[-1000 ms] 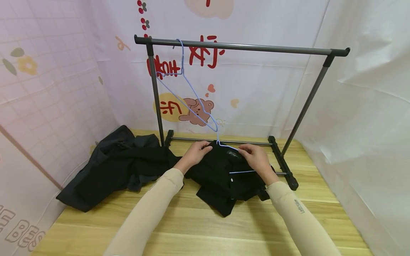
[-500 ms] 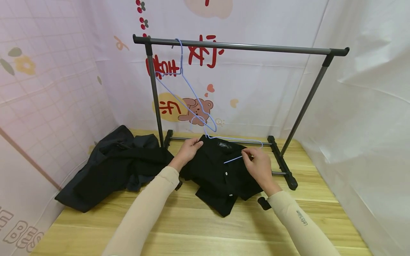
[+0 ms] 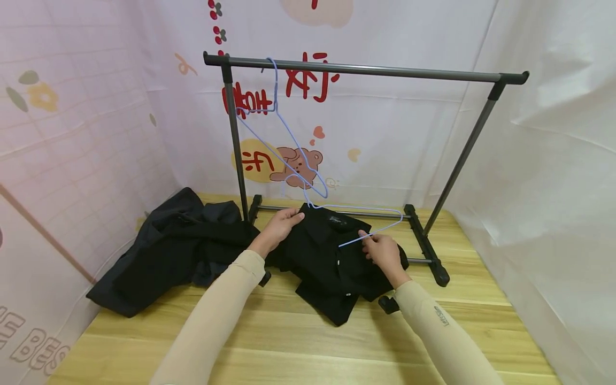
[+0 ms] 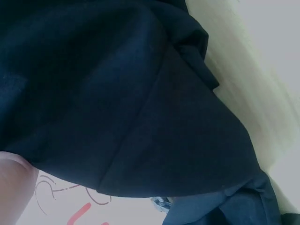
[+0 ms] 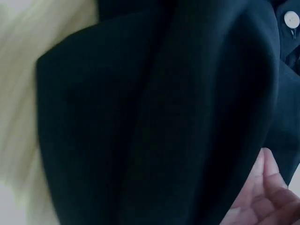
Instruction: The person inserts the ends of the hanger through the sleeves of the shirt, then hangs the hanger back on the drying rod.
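A black shirt (image 3: pixel 322 256) with white buttons lies partly raised on the wooden table. My left hand (image 3: pixel 280 229) grips its left shoulder near the collar; in the left wrist view only a fingertip (image 4: pixel 14 183) shows at the edge of the dark cloth. A thin blue wire hanger (image 3: pixel 358 207) is partly inside the shirt. Its hook and right end stick out, while its left part is hidden under the cloth. My right hand (image 3: pixel 385 255) pinches the shirt's right front edge below the collar, beside the hanger's lower bar. Those fingers (image 5: pixel 269 164) also appear against the cloth in the right wrist view.
A dark metal garment rack (image 3: pixel 366 70) stands behind the shirt, its feet on the table (image 3: pixel 308 347). Another blue hanger (image 3: pixel 291 133) hangs at the rack's left. A heap of dark clothing (image 3: pixel 178 246) lies to the left. Printed curtains enclose the back and sides.
My right hand has left the hanger's arm and moved down to the shirt's front edge. The hanger's hook has shifted left, and its right end now shows outside the shirt. My left hand moved slightly left.
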A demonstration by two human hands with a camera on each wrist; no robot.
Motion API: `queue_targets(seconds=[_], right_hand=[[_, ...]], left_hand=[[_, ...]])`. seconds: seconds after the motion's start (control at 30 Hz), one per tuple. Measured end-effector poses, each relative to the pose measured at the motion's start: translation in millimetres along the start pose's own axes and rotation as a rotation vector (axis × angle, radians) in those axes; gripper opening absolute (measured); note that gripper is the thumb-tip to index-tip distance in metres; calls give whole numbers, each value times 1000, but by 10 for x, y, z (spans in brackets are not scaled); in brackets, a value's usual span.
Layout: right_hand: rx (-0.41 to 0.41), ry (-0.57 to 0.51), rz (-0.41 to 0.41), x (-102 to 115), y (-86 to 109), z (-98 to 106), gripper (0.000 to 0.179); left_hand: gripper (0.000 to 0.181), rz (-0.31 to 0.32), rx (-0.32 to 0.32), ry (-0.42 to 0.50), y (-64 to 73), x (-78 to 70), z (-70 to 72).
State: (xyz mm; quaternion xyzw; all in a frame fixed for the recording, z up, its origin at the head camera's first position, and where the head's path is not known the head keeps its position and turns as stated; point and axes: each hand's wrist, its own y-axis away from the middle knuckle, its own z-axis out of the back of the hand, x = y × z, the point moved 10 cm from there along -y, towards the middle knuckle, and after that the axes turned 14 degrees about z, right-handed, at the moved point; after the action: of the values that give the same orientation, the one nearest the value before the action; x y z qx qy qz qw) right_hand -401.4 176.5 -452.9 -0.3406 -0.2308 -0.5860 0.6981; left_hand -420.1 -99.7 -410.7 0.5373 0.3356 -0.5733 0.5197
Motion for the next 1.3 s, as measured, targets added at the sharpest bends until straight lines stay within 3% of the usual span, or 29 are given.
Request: queue_targets(seconds=[0.13,0.27,0.4,0.5,0.7,0.97,1.13,1.3], right_hand=[[42,-72,-145,-101,0,-95,81],[70,-120,-172,-72,8,-130,70],[56,-157,-115,6,-15,-59,44],[11,-86,-58,47,-50,80,33],[-103,184,35,120,-68,418,35],[-313,292,188,295,-49,715,23],[-325,329,219,324,-50,720,25],[-328,396,268,371,-54,715,23]], left_hand=[[30,-4,49,-3,24,-24,-55],[28,-3,72,-7,37,-36,-71],[29,-3,67,-6,27,-30,-40],[28,-7,34,-5,24,-24,29],[28,-31,-59,-28,31,-14,192],[26,-90,-155,-146,11,-27,272],[26,-107,-218,-223,17,-59,282],[21,-127,-209,-319,26,-84,248]])
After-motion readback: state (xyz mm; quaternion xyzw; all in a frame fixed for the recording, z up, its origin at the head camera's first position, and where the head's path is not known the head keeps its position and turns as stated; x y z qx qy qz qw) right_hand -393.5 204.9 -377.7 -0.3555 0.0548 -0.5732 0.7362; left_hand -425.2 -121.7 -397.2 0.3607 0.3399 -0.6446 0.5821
